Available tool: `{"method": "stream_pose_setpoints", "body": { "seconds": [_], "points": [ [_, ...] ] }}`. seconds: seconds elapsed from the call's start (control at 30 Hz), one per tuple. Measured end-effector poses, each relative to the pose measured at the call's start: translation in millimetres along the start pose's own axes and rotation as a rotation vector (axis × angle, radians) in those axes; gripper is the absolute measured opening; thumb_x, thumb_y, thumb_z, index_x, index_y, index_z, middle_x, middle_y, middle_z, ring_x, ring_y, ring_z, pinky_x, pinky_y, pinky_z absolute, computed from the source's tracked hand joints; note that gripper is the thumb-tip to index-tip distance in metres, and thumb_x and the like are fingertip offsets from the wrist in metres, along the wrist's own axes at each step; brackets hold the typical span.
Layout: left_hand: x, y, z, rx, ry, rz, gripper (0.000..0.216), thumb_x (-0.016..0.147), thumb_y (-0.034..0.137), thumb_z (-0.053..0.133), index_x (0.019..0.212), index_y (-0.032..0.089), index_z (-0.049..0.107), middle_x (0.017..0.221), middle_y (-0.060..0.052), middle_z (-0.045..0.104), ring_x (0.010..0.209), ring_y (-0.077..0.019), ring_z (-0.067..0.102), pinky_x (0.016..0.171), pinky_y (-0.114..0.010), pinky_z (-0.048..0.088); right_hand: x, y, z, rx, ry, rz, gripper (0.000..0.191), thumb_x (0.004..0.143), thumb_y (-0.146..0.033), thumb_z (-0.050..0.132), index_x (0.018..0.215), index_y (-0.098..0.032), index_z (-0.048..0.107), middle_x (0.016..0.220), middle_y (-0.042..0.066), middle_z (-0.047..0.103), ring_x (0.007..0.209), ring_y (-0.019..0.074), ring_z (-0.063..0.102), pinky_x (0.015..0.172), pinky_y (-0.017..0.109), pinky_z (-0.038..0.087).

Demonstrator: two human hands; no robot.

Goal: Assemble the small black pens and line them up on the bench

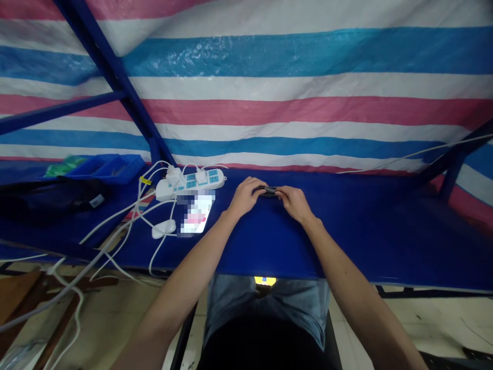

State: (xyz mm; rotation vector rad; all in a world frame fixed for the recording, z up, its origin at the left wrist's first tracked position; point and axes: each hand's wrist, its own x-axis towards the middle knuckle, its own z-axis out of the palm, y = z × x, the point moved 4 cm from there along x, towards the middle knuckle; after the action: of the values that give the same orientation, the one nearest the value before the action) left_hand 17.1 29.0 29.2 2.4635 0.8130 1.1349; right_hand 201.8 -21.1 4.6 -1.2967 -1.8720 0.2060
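Note:
A small dark, flat object lies between my two hands, at or just above the blue tabletop; its kind is too small to make out. Its left end is pinched by the closed fingers of my left hand. From the other side, my right hand grips the right end with thumb and fingers. Part of the object is hidden behind the fingertips. To the left of my left hand lies a phone with a lit screen, partly blurred out.
Left of the phone are a white power strip with plugs, a white adapter and tangled white cables. Further left sit a blue bin and a dark bag. Blue frame posts stand before a striped tarp.

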Motion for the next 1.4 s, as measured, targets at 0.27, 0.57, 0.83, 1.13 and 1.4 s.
{"method": "stream_pose_setpoints", "body": {
  "seconds": [0.27, 0.57, 0.83, 1.13, 1.4],
  "points": [
    [-0.3, -2.2, 2.0, 0.056, -0.099, -0.104, 0.028, 0.108, 0.031, 0.048, 0.103, 0.022, 0.075, 0.100, -0.003, 0.077, 0.097, -0.0213, 0.066, 0.096, -0.039, 0.050, 1.6, 0.4, -8.2, -0.040, 0.132, 0.013, 0.006, 0.094, -0.026, 0.064, 0.096, -0.023, 0.069, 0.094, 0.008, 0.071, 0.091, 0.0255, 0.063, 0.082, 0.037, 0.048],
    [-1.2, -4.4, 0.7, 0.014, -0.030, -0.043, 0.035, 0.095, 0.034, 0.074, 0.129, 0.027, 0.070, 0.120, -0.004, 0.076, 0.110, -0.0218, 0.067, 0.103, -0.039, 0.049, 0.1, 6.4, -2.0, -0.075, 0.001, 0.073, 0.015, 0.098, -0.024, 0.058, 0.099, -0.023, 0.073, 0.097, 0.008, 0.075, 0.093, 0.0256, 0.066, 0.082, 0.036, 0.046],
    [-0.5, -10.6, 8.6, 0.159, -0.158, -0.046, 0.021, 0.104, 0.029, 0.059, 0.100, 0.024, 0.079, 0.098, -0.003, 0.079, 0.093, -0.0219, 0.069, 0.091, -0.039, 0.048, 0.9, 0.4, -4.7, -0.087, 0.050, 0.057, 0.013, 0.096, -0.026, 0.062, 0.094, -0.023, 0.074, 0.095, 0.008, 0.075, 0.090, 0.0248, 0.067, 0.079, 0.035, 0.048],
    [0.2, -5.5, -4.7, 0.108, 0.012, -0.065, 0.015, 0.101, 0.033, 0.065, 0.102, 0.025, 0.078, 0.102, -0.002, 0.079, 0.095, -0.0207, 0.070, 0.094, -0.039, 0.048, 1.5, 8.0, -22.5, 0.234, 0.249, 0.343, 0.042, 0.082, -0.064, 0.074, 0.082, -0.023, 0.077, 0.075, 0.005, 0.073, 0.070, 0.0224, 0.065, 0.070, 0.035, 0.048],
    [-0.4, -9.0, -7.2, 0.028, 0.053, -0.100, 0.020, 0.103, 0.035, 0.059, 0.103, 0.022, 0.074, 0.102, -0.005, 0.076, 0.100, -0.0218, 0.069, 0.094, -0.038, 0.053, 6.2, 9.5, -17.2, 1.099, 0.038, 0.504, 0.060, 0.098, -0.073, 0.034, 0.098, -0.023, 0.067, 0.064, 0.001, 0.056, 0.051, 0.0163, 0.046, 0.056, 0.034, 0.043]
  ]
}}
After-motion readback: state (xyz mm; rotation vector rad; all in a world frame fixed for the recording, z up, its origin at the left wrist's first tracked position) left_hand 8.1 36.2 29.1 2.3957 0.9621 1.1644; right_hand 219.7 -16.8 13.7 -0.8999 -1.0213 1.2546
